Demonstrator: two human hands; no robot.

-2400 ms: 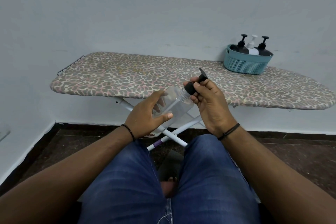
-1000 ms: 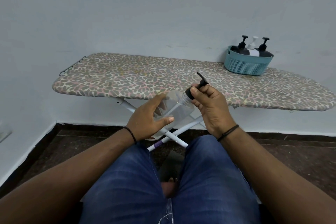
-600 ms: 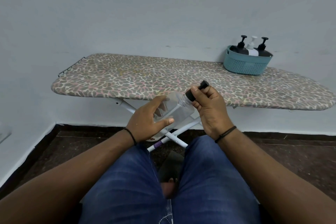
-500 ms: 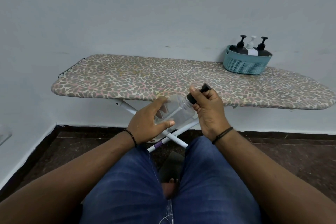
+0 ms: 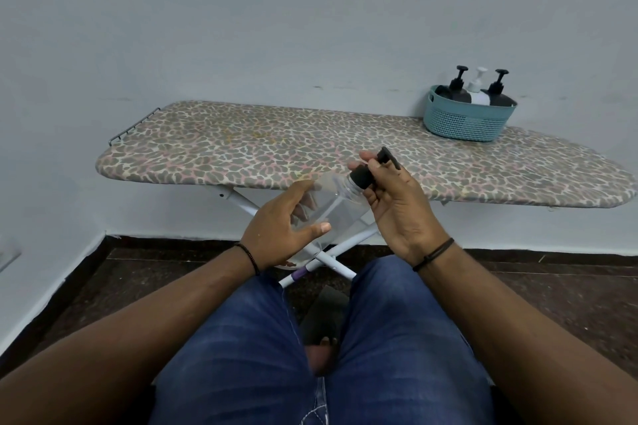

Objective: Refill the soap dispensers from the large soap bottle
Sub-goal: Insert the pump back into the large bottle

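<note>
Head view: the left hand (image 5: 283, 228) grips a clear dispenser bottle (image 5: 331, 207), tilted above the person's lap, near the ironing board (image 5: 241, 145). The right hand (image 5: 397, 207) pinches its black pump cap (image 5: 362, 178). Far right, a teal basket (image 5: 466, 122) holds three pump bottles (image 5: 476, 90).

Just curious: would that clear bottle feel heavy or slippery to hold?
Probably light: the clear bottle looks empty. Perhaps slippery, its walls being smooth; the left hand wraps it while the right hand pinches the black pump.
</note>
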